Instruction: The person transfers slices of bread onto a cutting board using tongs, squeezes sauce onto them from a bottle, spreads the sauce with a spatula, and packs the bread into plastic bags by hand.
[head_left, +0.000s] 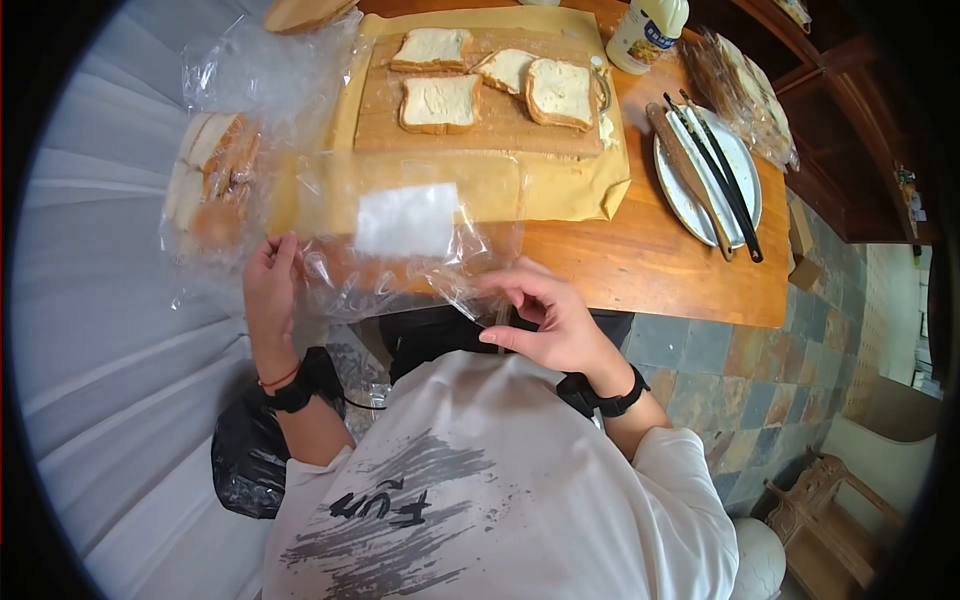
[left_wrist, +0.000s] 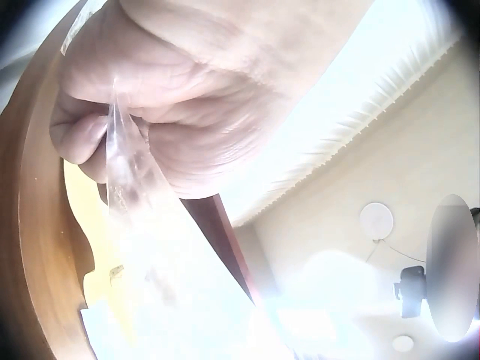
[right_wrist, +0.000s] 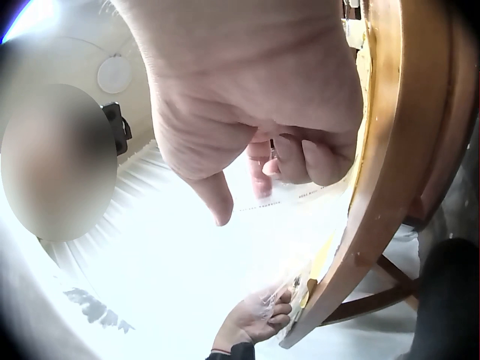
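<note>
A clear plastic bag (head_left: 340, 265) with a white rectangular patch (head_left: 405, 222) spans the table's front edge. My left hand (head_left: 270, 285) pinches its left side; in the left wrist view the film gathers to a point between the thumb and curled fingers. At the bag's right side is my right hand (head_left: 550, 315), thumb apart from the loosely bent fingers, index fingertip at the film. Beyond the bag, several spread-covered bread slices (head_left: 440, 103) lie on a wooden board (head_left: 490, 135) over yellow paper (head_left: 575, 190).
Bagged bread (head_left: 215, 180) stands at the left. On the right are a white plate (head_left: 672, 165) with a wooden-handled utensil and black utensils across it, a white bottle (head_left: 645, 35) and another bread bag (head_left: 745, 90). The table's edge (head_left: 700, 318) runs close before me.
</note>
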